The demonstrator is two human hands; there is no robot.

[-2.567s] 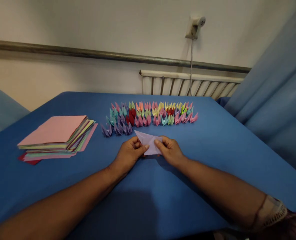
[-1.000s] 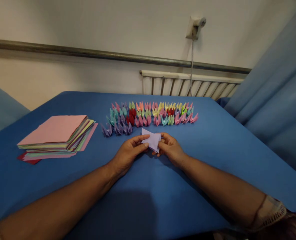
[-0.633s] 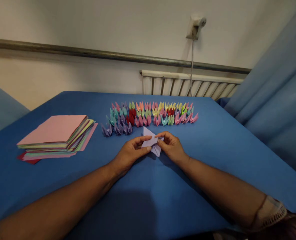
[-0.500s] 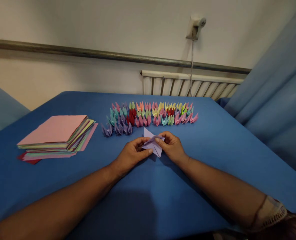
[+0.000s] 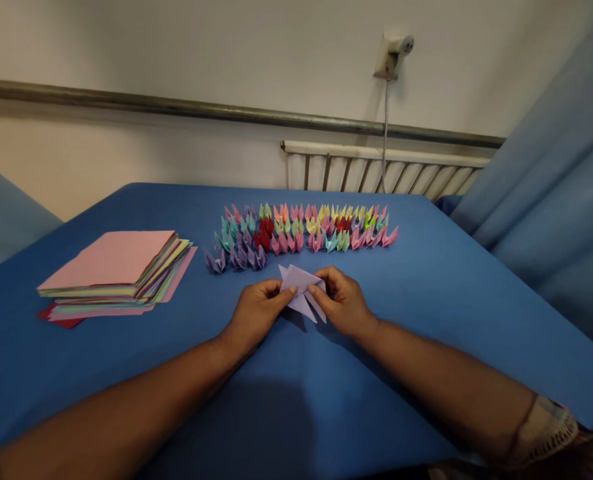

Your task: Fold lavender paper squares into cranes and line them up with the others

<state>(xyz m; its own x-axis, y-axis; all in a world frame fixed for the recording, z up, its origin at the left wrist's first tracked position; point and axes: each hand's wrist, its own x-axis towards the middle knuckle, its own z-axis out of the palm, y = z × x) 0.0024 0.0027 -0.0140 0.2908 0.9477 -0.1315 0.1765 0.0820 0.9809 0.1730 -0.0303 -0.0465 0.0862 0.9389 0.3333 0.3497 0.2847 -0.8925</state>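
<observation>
Between my two hands is a partly folded piece of lilac origami paper (image 5: 303, 283), with pointed flaps at its top and two narrow points hanging down. My left hand (image 5: 257, 308) pinches its left side, thumb in front and fingers behind. At the right side my right hand (image 5: 345, 301) grips it the same way, the thumb pressed on the front layer. Just beyond the hands, rows of folded paper cranes (image 5: 316, 241) in many colours stand on the blue table cover (image 5: 376, 413). Purple cranes (image 5: 246, 257) are nearest to my left hand.
On the left lies a stack of coloured paper squares (image 5: 109, 257), pink on top, with a red sheet sticking out below. Behind the table are a metal rail (image 5: 201, 110), a radiator (image 5: 366, 155) and a socket (image 5: 390, 57) with a hanging cord. Blue curtains (image 5: 551, 193) hang at the right.
The lilac paper has been turned and its flaps shifted, so a broader flat face now shows. Both thumbs have moved up on it, and the left hand sits slightly further left.
</observation>
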